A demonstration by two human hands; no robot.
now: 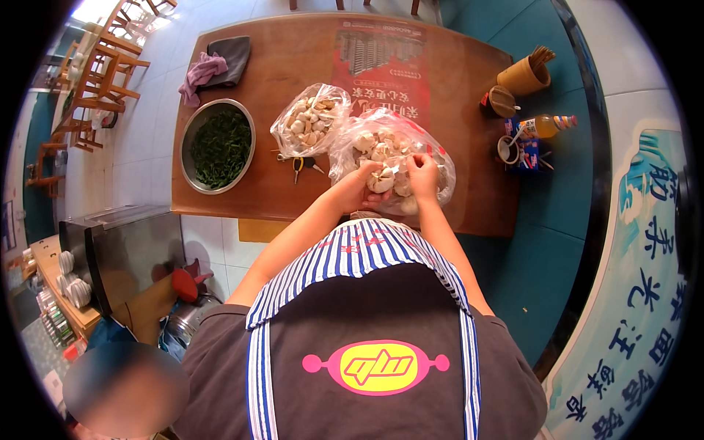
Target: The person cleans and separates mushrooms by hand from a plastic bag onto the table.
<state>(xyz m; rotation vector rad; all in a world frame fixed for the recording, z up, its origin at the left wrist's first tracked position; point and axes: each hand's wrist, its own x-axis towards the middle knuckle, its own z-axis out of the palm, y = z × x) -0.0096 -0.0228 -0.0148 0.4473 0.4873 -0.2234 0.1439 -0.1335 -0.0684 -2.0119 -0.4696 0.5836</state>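
My left hand (366,187) holds a whole garlic bulb (380,180), its thumb on top and fingers curled beneath. Just to its right, my right hand (423,171) is bent with thumb and fingertips pinched together; whether something thin sits between them is not clear. Both hands are over an open clear plastic bag (444,184) with red print, which contains several garlic bulbs (382,149). Touching it on the upper left is a second clear plastic bag (342,102), filled with loose garlic cloves (308,122).
On the wooden table (264,195) stand a steel bowl (184,159) of chopped greens (221,148), keys (298,168) and cloths (228,60). A chopstick holder (520,76), sauce bottle (542,126) and condiment jar (507,151) line the right edge. Another person (126,390) is at lower left.
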